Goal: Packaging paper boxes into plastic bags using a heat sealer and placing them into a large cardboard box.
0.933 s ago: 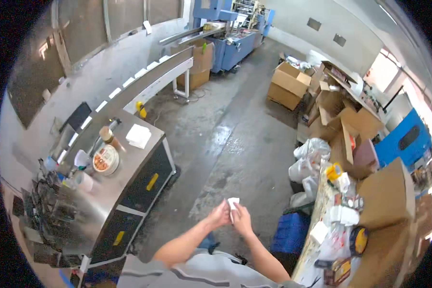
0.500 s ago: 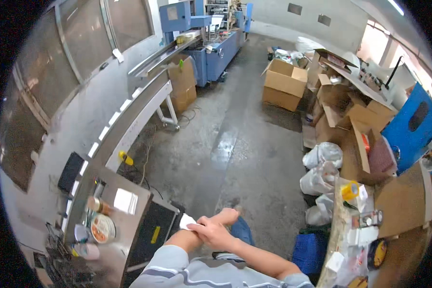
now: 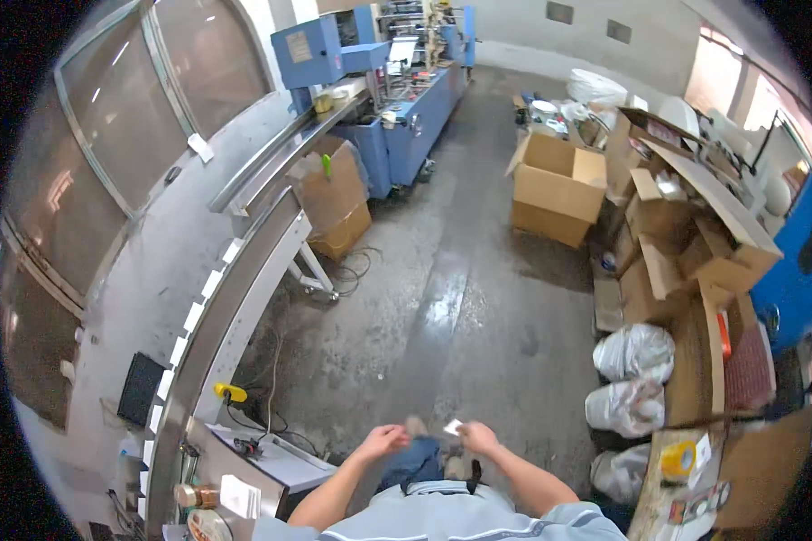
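My right hand (image 3: 478,438) pinches a small white piece (image 3: 453,427), paper or cloth, which pokes out past its fingertips. To its left, apart from it, my left hand (image 3: 386,442) is closed with its fingers curled in; whether anything is inside them is hidden. Both hands are held in front of my body, over the grey floor (image 3: 406,343).
At left runs a long conveyor (image 3: 244,307) with white pieces along its edge, leading to a blue machine (image 3: 406,135). A yellow object (image 3: 230,392) and cables lie beside it. On the right stand an open carton (image 3: 559,194), white plastic bags (image 3: 634,352) and a yellow tape roll (image 3: 678,460).
My right hand has come off my left forearm, carrying the white piece to the right. Both hands are now apart. The view has moved forward along the conveyor.
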Available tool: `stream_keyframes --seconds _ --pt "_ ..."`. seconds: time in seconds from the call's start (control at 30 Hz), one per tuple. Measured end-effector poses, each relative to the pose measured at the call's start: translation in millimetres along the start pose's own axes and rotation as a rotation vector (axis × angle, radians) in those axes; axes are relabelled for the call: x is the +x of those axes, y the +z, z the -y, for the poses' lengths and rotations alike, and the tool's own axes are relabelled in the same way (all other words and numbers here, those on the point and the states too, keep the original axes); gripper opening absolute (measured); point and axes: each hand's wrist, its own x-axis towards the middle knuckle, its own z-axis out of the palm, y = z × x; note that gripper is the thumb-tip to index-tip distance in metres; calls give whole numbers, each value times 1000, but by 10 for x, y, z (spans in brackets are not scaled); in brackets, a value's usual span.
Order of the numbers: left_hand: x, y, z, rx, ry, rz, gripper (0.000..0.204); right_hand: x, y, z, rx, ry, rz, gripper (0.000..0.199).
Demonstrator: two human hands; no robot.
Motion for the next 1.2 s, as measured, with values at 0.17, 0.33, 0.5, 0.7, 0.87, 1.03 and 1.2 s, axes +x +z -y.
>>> stream_keyframes --seconds 0.17,0.33,0.5,0.7,0.87,1.03,1.2 --pt "925 -1388 1060 591 100 -459 34 520 66 -1697 3 364 -38 33" --pt "1343 -2117 1412 1152 -35 -334 30 1025 -467 -1823 171 606 -172 46" --pt "2318 -2897 119 441 -242 -576 30 2739 -1276 -1051 512 415 -317 29" --pt "3001 -3070 -2167 -314 209 -625 27 5570 -2240 -62 604 439 -193 24" --pt "3013 -3243 -1736 -231 3 -847 18 8206 -2859 1158 893 282 -211 12" --pt "2661 -2589 -1252 -603 -381 -753 26 10770 -3685 2377 934 55 -295 21" --pt "2173 -2255 -1516 -457 -395 -749 34 12498 -4195 4450 1017 -251 102 40"
